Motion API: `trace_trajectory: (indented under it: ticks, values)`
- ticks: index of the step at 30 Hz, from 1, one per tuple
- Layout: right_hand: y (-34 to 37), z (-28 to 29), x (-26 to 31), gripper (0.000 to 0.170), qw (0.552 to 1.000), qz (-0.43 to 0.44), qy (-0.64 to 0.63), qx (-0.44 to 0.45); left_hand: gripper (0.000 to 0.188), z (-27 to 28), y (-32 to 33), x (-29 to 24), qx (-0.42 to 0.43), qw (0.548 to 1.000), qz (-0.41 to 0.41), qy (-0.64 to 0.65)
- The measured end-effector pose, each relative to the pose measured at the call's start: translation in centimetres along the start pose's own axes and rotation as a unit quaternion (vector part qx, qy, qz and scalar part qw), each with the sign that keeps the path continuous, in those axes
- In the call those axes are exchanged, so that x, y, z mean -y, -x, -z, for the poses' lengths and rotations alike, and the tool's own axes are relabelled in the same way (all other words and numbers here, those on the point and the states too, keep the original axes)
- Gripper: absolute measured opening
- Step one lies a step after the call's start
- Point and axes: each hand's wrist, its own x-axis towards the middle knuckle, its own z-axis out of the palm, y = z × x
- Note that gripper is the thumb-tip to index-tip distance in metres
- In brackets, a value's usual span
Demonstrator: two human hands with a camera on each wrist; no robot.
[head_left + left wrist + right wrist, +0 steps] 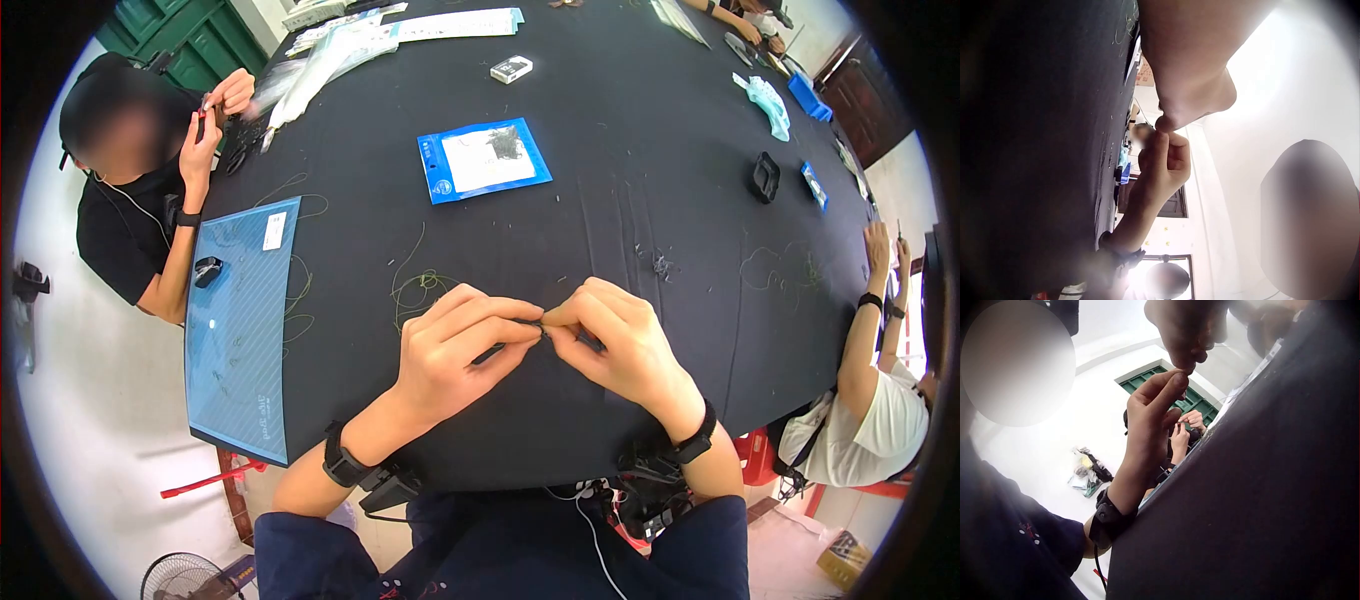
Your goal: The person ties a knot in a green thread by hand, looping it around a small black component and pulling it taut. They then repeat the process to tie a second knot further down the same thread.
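Note:
My left hand (pixel 460 340) and right hand (pixel 625 340) meet fingertip to fingertip just above the black table. Thumbs and index fingers pinch a tiny dark piece (pixel 544 331) between them, mostly covered by the fingertips; its kind I cannot tell. In the left wrist view the left hand (pixel 1194 87) looms large at the top, its tips against those of the right hand (pixel 1169 162). The right wrist view has the same contact, with the left hand (pixel 1150 419) below. A loose tangle of green thread (pixel 425 280) lies beyond the left hand.
A blue-and-white packet (pixel 485 185) with dark, thin pieces on it lies ahead. At left, a translucent blue folder (pixel 240 360) carries a black clip-like object (pixel 208 271). Dark scraps (pixel 660 263) lie right of centre, a black tray (pixel 765 178) farther right. Other people sit around the table.

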Motion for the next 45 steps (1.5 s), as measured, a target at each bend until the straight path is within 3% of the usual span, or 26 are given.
trace_trajectory:
  ticks: [15,27,45]
  values:
    - [-0.06,0.11,0.17,0.015,1.0,0.005,-0.001,0.006,0.019,0.14,0.09,0.08,-0.005,1.0,-0.019,-0.015]
    - [-0.03,-0.57,0.19,0.013,0.995,-0.053,-0.08,0.031,0.018,0.46,0.33,0.38,-0.032,0.987,0.097,0.123]
    - [0.06,-0.48,0.39,0.013,0.994,-0.054,-0.086,0.039,0.019,0.57,0.22,0.33,-0.037,0.988,0.073,0.131]
